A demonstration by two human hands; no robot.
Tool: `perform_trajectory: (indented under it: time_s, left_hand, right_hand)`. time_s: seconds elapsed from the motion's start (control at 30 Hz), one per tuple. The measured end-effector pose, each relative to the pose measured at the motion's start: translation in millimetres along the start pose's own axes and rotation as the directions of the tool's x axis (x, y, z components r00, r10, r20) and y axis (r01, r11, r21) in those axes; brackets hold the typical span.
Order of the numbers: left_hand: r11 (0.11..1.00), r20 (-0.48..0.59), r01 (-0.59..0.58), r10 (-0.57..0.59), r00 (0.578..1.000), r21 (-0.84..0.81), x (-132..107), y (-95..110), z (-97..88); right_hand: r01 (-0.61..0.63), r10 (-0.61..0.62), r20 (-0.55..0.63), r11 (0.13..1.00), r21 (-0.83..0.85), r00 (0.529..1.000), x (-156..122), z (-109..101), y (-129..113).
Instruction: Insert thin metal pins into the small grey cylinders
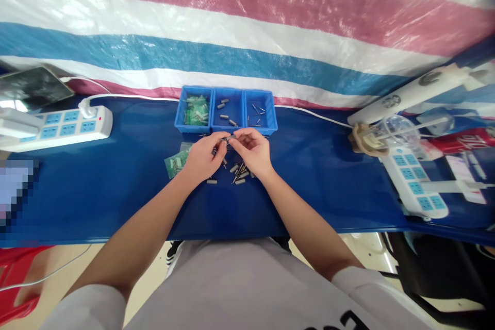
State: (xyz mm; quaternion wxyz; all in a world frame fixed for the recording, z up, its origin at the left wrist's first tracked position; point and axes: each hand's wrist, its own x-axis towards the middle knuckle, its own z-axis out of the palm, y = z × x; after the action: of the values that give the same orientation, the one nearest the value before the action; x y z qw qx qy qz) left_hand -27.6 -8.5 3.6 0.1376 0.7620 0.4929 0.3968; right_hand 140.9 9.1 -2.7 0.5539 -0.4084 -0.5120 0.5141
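My left hand and my right hand meet in front of the blue bins, fingertips pinched together. Between them is a small, thin metal piece, mostly covered by the fingers. Beneath and around my hands lie loose metal rods and short grey cylinders. Left of my left hand are small green-printed clear packets. Of the three joined bins, the left bin contains similar green packets, the middle bin several grey cylinders, and the right bin a few thin metal pins.
A white power strip with a plug stands at the left, near a dark tablet. On the right are another power strip, a clear plastic cup and a red can. A striped plastic sheet hangs behind the blue table.
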Motion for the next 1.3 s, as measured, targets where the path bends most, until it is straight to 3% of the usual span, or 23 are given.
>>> perform_trajectory:
  time_s: [1.3]
  left_hand:
    - [1.0,0.03,0.013,-0.014,0.999,0.015,-0.8,-0.3,0.6]
  right_hand:
    - [0.018,-0.018,0.004,1.0,-0.003,1.0,-0.2,-0.1,3.4]
